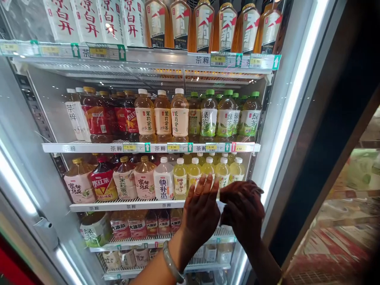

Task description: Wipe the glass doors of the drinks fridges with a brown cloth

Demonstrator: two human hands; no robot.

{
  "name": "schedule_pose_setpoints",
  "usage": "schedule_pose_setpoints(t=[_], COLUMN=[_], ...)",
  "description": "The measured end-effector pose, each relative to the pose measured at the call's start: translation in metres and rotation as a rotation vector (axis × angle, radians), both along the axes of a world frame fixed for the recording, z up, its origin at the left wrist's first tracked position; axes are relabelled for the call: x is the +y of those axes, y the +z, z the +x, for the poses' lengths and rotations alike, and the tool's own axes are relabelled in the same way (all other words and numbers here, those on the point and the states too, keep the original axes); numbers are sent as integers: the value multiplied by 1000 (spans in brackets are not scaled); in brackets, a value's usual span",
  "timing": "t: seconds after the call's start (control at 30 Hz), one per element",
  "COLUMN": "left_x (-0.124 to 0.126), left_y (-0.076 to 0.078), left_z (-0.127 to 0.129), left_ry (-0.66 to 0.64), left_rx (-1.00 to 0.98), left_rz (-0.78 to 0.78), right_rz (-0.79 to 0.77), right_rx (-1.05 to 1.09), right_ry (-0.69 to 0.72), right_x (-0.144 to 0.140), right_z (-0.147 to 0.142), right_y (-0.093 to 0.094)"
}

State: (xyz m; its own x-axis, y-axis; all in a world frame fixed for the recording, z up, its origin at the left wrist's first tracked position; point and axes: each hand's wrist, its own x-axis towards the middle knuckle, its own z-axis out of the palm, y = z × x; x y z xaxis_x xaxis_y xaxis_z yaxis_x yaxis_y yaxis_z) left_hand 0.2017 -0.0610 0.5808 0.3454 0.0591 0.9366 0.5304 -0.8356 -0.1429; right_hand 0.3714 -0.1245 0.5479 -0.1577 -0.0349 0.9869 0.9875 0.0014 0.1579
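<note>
The fingers [201,185] of the left hand [202,209] are pointing upward, lying close together with slight gaps, and are pinching nothing that shows. Those of the right hand [245,206] are curving toward the left hand in deep shadow; whether they are holding anything, I cannot tell. Both hands are appearing in front of the row of small pale-yellow bottles [180,180], which are standing on a shelf [113,207] of the drinks cooler [44,95]; contact is not showing. The bottles are looking full, so each is probably weighing moderately, its smooth plastic giving a little and perhaps turning slippery if chilled. The body below the shoulder is offering a surer hold than the narrow cap [180,160].
</note>
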Motion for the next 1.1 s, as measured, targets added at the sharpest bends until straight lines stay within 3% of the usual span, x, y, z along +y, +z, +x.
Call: schedule_pose_setpoints(t=[0.07,0.13,0.2,0.27,0.37,0.47,0.53,0.67,0.77,0.87,1.0,1.1], left_x=[2,6,10,14,18,21,24,30,36,45,56,61], left_y=[0,3,7,8,5,-1,-3,-2,-1,-1,-2,-2], left_z=[-9,-17,-24,-30,-40,-54,-63,-82,-98,-117,-141,-155], left_ry=[60,100,122,122,109,122,133,144,151,110,92,84], left_rx=[-19,-33,-36,-28,-21,-7,14,13,3,5,-14,-10], left_rz=[-30,-37,-34,-26,-17,-16,-14,-39,-52,-14,-1,-17], right_rz=[31,78,112,97,4,-60,-65,51,35,-46,-89,-23], right_rx=[39,105,162,141,-2,-15,78,268,198,46,56,159], right_ry=[8,5,-15,-12,67,97,66,-21,-16,55,80,27], right_x=[-2,5,17,29,36,27,21,29,48,58,53,56], right_z=[8,5,-13,-38,-64,-62,-55,-74,-114,-143,-142,-143], right_y=[3,19,38,45,25,-6,-10,30,49,26,-15,-4])
